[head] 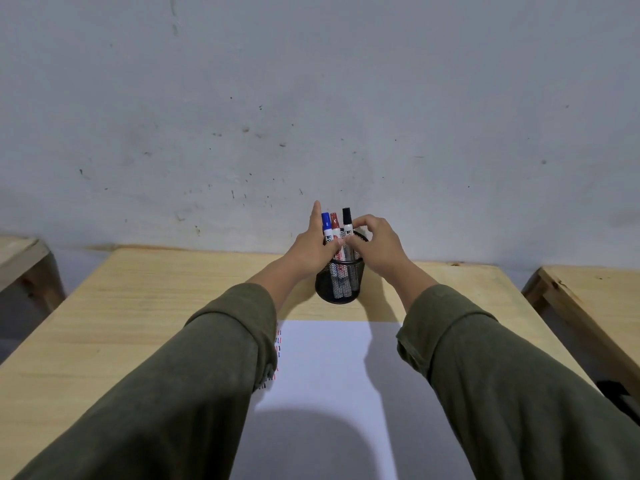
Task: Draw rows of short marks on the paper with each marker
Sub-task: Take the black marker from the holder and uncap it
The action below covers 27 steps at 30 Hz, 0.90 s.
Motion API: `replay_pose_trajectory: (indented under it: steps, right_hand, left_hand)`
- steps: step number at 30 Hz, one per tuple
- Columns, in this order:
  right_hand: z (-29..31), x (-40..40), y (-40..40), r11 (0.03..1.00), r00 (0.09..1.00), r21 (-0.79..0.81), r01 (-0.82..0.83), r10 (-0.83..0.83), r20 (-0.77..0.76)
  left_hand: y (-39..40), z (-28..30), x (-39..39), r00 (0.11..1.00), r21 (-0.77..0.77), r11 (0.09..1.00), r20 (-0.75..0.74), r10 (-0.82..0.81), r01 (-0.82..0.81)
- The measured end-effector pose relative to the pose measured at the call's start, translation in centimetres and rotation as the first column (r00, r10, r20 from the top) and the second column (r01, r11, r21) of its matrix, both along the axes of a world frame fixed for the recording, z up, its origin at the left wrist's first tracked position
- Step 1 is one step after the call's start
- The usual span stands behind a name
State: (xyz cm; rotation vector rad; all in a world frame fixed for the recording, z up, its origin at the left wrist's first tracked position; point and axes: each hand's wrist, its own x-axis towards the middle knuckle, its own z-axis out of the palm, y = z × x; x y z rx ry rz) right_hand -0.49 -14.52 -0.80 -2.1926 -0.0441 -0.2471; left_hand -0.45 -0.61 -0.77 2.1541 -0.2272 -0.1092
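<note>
1. Black mesh cup point(340, 284) at far table point(138, 299) edge; blue marker point(326, 224), red marker point(334, 226), black marker point(347, 220) upright inside.
2. Left hand point(313, 245) at cup's left, fingers extended, holding nothing.
3. Right hand point(379, 249) pinches black marker.
4. Paper point(329, 375) near, marks point(278, 348) on left edge.

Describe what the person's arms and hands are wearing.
Both arms wear long, loose sleeves of plain olive-green fabric, the left sleeve and right sleeve alike, each ending in a folded cuff just short of the wrist. The cloth looks soft and matte, with no print, logo or buttons visible. The left hand and right hand are bare: no gloves, rings, watch or bracelet show.
</note>
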Motion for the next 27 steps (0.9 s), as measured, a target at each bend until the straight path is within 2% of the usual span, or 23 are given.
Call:
replay_pose_trajectory:
  steps: [5,9,12,14,17,20,27]
  right_hand:
    - [0.1,0.5,-0.2,0.984,0.998,0.17,0.045,-0.039,-0.041]
    - [1.5,0.5,-0.2,0.966,0.998,0.254,0.046,-0.055,0.026]
    - [3.4,0.1,-0.2,0.934,0.994,0.358,0.017,-0.053,0.092]
    - [4.9,-0.3,0.0,0.915,0.987,0.402,-0.003,-0.063,0.15]
    - [6.7,-1.1,0.4,0.914,0.978,0.405,-0.024,-0.063,0.201]
    - [7.6,-2.3,1.1,0.931,0.978,0.36,-0.069,-0.007,0.207]
    - [8.3,-6.6,2.7,0.944,0.98,0.291,-0.158,0.113,0.165]
  left_hand:
    - [0.0,0.0,0.3,1.0,0.017,1.0,-0.009,0.015,-0.015]
    - [0.0,0.2,0.2,1.0,0.055,0.998,0.009,0.022,-0.022]
    - [0.1,1.3,-0.1,0.992,0.05,0.996,0.107,0.073,-0.078]
    - [0.3,2.6,-0.3,0.967,-0.025,0.99,0.211,0.144,-0.142]
    - [0.5,5.3,-1.1,0.906,-0.149,0.974,0.364,0.215,-0.171]
    - [0.6,7.9,-2.3,0.879,-0.191,0.974,0.435,0.194,-0.121]
    - [1.7,9.6,-5.4,0.902,-0.304,0.947,0.372,0.218,-0.103]
